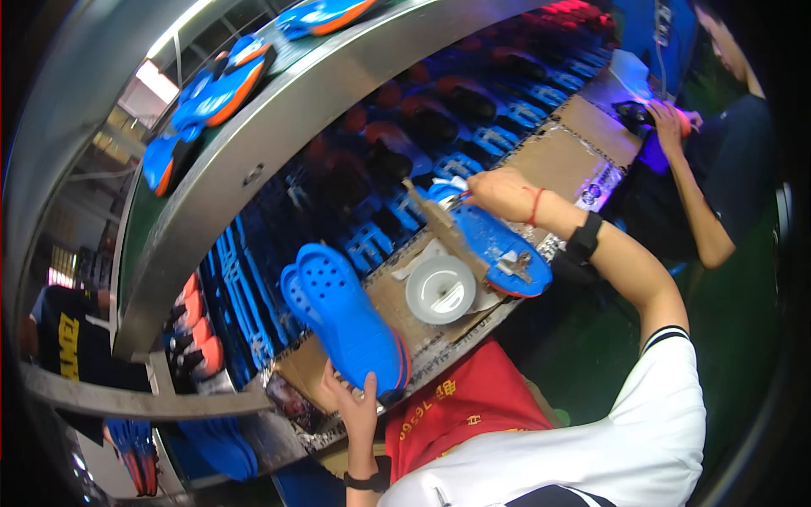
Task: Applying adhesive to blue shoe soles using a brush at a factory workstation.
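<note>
Left hand [355,406] clamped on heel of blue clog [346,317], held over cardboard-covered bench [553,156]. Right hand [500,193] closed on small white part at toe of second blue clog [498,245], sole up beside grey tape roll [440,290]. White rectangular label [601,188] stuck on cardboard further right.

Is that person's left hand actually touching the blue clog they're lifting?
Touching. The head view shows the left hand gripping the heel end of the blue clog, with the thumb pressed flat against its side and fingers wrapped underneath.
</note>
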`<state>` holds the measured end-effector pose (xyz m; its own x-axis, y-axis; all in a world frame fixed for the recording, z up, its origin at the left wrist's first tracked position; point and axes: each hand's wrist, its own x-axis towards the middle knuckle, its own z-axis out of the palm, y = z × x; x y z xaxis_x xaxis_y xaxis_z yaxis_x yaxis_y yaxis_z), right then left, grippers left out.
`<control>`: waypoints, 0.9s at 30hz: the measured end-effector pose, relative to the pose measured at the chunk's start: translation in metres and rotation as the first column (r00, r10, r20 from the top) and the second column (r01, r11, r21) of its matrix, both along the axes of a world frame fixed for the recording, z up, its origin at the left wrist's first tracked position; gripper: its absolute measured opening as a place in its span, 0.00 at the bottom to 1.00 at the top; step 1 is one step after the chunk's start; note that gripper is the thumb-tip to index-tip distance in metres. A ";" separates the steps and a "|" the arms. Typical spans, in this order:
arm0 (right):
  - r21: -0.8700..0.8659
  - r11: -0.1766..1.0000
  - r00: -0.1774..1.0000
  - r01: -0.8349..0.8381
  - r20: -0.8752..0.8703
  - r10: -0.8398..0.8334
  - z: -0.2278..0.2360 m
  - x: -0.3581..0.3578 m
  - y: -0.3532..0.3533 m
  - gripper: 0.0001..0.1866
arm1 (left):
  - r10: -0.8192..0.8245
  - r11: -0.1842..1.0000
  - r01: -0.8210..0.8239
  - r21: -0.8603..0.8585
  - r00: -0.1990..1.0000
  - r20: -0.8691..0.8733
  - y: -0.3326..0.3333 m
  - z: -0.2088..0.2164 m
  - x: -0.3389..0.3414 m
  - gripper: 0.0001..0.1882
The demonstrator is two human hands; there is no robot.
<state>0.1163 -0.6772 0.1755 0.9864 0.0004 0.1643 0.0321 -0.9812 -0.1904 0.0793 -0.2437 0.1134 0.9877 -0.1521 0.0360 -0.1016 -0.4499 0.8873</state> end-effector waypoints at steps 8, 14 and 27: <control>0.147 0.987 0.910 0.059 0.399 -0.114 0.070 -0.049 -0.001 0.12 | -0.090 0.995 0.091 0.038 0.996 -0.011 0.001 -0.006 0.008 0.41; 0.147 0.985 0.945 -0.088 0.326 0.036 0.130 -0.099 0.115 0.08 | -0.049 0.990 0.047 0.134 0.999 0.008 0.005 -0.005 0.009 0.36; -0.241 0.966 0.995 -0.094 -0.063 0.081 -0.027 -0.054 0.157 0.06 | -0.092 0.992 0.094 0.090 0.996 -0.021 0.001 -0.007 0.011 0.36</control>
<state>0.0620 -0.5201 0.1485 0.9879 0.1211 0.0974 0.1166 -0.9919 0.0500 0.0903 -0.2430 0.1065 0.9695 -0.2451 0.0015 -0.1322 -0.5177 0.8453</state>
